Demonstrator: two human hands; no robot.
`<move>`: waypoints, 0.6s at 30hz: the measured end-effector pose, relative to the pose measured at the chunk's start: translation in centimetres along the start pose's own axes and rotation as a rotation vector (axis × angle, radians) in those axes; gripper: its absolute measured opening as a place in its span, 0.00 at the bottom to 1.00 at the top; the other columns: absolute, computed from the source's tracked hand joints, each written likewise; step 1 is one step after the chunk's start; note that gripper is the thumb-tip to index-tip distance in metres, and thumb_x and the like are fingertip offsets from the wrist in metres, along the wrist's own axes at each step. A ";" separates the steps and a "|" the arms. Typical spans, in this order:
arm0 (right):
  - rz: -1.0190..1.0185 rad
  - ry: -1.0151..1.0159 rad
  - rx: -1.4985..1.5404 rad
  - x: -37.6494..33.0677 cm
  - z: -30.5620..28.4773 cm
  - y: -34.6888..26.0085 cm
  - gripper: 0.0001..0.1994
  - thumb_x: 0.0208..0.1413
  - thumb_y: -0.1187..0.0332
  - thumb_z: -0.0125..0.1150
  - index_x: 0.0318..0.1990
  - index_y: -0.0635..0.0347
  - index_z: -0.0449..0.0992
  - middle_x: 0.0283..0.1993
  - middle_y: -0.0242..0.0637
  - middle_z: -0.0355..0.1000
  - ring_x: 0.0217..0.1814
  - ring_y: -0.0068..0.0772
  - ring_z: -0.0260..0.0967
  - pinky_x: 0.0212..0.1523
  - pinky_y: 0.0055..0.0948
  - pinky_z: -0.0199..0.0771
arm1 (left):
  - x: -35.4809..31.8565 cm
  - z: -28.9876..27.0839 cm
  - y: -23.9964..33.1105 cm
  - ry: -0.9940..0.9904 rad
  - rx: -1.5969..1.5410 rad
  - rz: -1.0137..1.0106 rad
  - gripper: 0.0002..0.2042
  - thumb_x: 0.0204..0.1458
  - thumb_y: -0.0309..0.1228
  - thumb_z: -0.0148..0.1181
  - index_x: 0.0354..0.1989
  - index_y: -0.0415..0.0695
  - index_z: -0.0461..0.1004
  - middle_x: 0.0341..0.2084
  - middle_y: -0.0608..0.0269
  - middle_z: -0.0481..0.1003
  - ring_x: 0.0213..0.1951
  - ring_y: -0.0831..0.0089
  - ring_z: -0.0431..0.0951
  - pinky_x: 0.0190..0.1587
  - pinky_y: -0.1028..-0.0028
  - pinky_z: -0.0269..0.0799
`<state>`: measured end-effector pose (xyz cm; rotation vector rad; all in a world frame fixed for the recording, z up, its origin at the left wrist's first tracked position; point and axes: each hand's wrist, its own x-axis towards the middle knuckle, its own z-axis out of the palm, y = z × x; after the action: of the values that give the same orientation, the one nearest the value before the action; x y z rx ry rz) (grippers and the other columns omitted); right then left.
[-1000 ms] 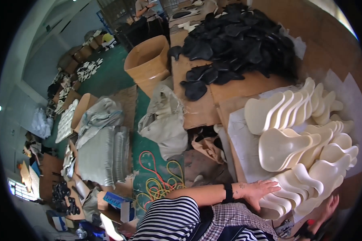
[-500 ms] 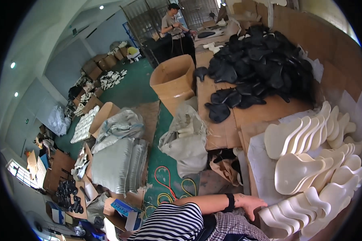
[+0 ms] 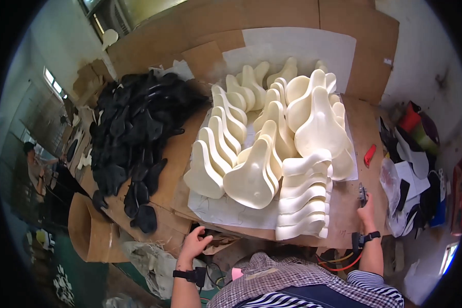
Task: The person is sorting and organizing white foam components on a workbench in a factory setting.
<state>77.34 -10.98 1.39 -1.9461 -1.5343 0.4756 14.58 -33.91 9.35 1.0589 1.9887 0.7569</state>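
Note:
My left hand [image 3: 194,243] hovers by the front edge of the table, fingers spread, with nothing in it. At the right, my right hand [image 3: 366,209] is closed round a small grey metal tool [image 3: 363,195], whose exact kind is too small to make out. Between the hands stand rows of cream foam bicycle saddle pads [image 3: 251,180], most upright and leaning on one another. A neat stack of the same pads [image 3: 303,200] lies at the front edge, nearer my right hand.
A big heap of black bicycle saddle covers [image 3: 133,123] covers the table's left part. A red-handled object [image 3: 369,155] lies beyond my right hand. A cardboard box [image 3: 90,231] and a woven sack [image 3: 151,264] stand at the left. Another person [image 3: 38,169] works far left.
The view has swung right, from the room to the table of foam pads. Earlier one hand was beside the stacked pads; now both hands show, the right holding a metal tool.

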 end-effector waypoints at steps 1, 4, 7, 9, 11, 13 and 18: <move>0.136 -0.047 0.058 -1.6 -1.7 -1.7 0.32 0.35 0.81 0.54 0.55 0.59 0.63 0.38 0.49 0.71 0.45 0.47 0.71 0.48 0.32 0.69 | 1.4 -0.5 0.0 0.016 -0.060 0.038 0.26 0.46 0.35 0.68 0.53 0.35 0.69 0.41 0.56 0.76 0.36 0.72 0.76 0.43 0.72 0.73; 0.243 -0.142 -0.062 -4.4 -3.0 -0.3 0.28 0.36 0.78 0.57 0.52 0.58 0.66 0.37 0.46 0.69 0.43 0.44 0.71 0.47 0.32 0.69 | 5.6 -0.5 5.0 0.041 -0.180 0.097 0.22 0.48 0.30 0.66 0.51 0.36 0.71 0.40 0.60 0.75 0.39 0.74 0.74 0.43 0.74 0.72; 0.114 -0.130 -0.022 -6.1 -2.0 0.5 0.28 0.43 0.71 0.63 0.56 0.55 0.66 0.43 0.48 0.71 0.48 0.47 0.70 0.50 0.36 0.69 | 10.0 0.9 10.9 0.038 -0.302 0.245 0.19 0.51 0.29 0.63 0.50 0.34 0.71 0.39 0.59 0.76 0.41 0.74 0.75 0.43 0.75 0.72; 0.051 -0.105 0.001 -7.0 -2.4 -0.3 0.29 0.49 0.68 0.63 0.60 0.57 0.63 0.49 0.49 0.71 0.52 0.47 0.68 0.55 0.37 0.66 | 11.6 3.8 18.4 -0.052 -0.415 0.316 0.17 0.52 0.28 0.62 0.48 0.34 0.71 0.38 0.59 0.76 0.40 0.75 0.75 0.43 0.76 0.72; 0.000 -0.048 0.157 -7.1 -2.7 -0.4 0.28 0.50 0.68 0.62 0.60 0.59 0.63 0.48 0.46 0.71 0.52 0.43 0.68 0.55 0.35 0.65 | 12.8 6.0 23.3 -0.113 -0.299 0.499 0.17 0.53 0.30 0.62 0.48 0.35 0.71 0.38 0.60 0.76 0.38 0.74 0.76 0.42 0.77 0.72; -0.044 0.024 0.304 -7.1 -4.1 -1.2 0.27 0.50 0.69 0.62 0.59 0.61 0.64 0.48 0.43 0.71 0.51 0.40 0.68 0.55 0.33 0.64 | 12.8 8.3 28.2 -0.167 -0.283 0.544 0.15 0.52 0.30 0.62 0.46 0.35 0.73 0.36 0.61 0.77 0.36 0.75 0.76 0.40 0.77 0.72; 0.158 -0.045 0.770 -14.0 -14.9 -11.9 0.26 0.50 0.71 0.58 0.59 0.62 0.64 0.38 0.26 0.68 0.39 0.18 0.62 0.43 0.20 0.63 | 8.9 8.0 27.0 -0.678 0.218 0.428 0.12 0.47 0.35 0.67 0.30 0.37 0.78 0.24 0.64 0.77 0.29 0.77 0.75 0.34 0.75 0.72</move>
<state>73.94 -26.27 19.10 -1.4439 -0.9973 1.0085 29.13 -11.95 22.76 1.6413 1.2929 0.3144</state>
